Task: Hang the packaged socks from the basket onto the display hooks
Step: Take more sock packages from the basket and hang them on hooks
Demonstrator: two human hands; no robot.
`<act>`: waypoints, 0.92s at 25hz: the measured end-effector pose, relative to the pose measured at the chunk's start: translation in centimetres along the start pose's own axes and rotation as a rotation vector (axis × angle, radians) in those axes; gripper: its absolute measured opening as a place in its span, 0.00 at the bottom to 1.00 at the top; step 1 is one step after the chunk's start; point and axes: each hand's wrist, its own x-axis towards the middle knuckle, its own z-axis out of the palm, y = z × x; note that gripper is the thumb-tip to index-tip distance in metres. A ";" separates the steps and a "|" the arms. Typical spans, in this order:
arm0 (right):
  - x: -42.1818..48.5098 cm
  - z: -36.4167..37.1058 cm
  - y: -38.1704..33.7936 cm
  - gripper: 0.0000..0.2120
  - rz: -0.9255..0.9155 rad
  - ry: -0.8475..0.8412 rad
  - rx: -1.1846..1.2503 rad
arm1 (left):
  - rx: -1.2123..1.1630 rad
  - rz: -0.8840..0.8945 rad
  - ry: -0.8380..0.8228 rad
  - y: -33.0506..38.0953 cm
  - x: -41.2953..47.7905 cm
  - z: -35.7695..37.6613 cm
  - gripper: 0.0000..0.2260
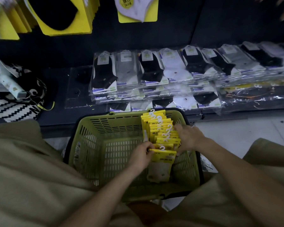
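Yellow packs (64,15) hung on the display up at your left, yet the green basket (82,128) below held a long row of packaged socks (161,126) — so most of the job looked undone. Your left hand (142,154) pinched the top edge of the nearest pack (162,161), and your right hand (189,136) lay along the row's right side — whether it gripped anything, I couldn't tell. The print on the cards was too blurred to read.

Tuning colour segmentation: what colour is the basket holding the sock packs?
The basket is olive green, best seen in the head view.
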 end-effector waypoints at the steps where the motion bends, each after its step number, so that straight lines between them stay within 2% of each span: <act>1: -0.1 0.3 0.1 0.52 -0.012 -0.003 -0.006 | -0.035 -0.035 0.011 -0.4 0.3 0.7 0.06; 4: -0.2 0.7 0.4 0.57 -0.039 -0.041 0.010 | -0.120 -0.170 0.042 -1.3 1.3 1.8 0.16; 7: -0.5 1.2 0.5 0.56 -0.061 0.003 0.014 | -0.101 -0.219 -0.037 -1.4 2.2 2.8 0.24; 11: -0.7 1.6 0.7 0.46 -0.046 0.167 0.019 | -0.074 -0.228 -0.019 -0.9 2.7 3.4 0.22; 14: -1.0 2.2 0.5 0.44 -0.067 0.162 -0.083 | -0.106 -0.196 -0.026 -0.3 3.0 3.6 0.26; 16: -1.0 2.8 0.2 0.44 -0.058 0.163 -0.132 | -0.077 -0.177 -0.044 0.2 3.3 3.7 0.24; 20: -1.0 3.3 -0.3 0.41 -0.046 0.217 -0.120 | -0.031 -0.160 -0.063 0.3 3.2 3.7 0.20; 23: -0.9 3.9 -0.5 0.36 -0.071 0.207 -0.050 | -0.110 -0.174 -0.082 -0.4 2.8 3.7 0.21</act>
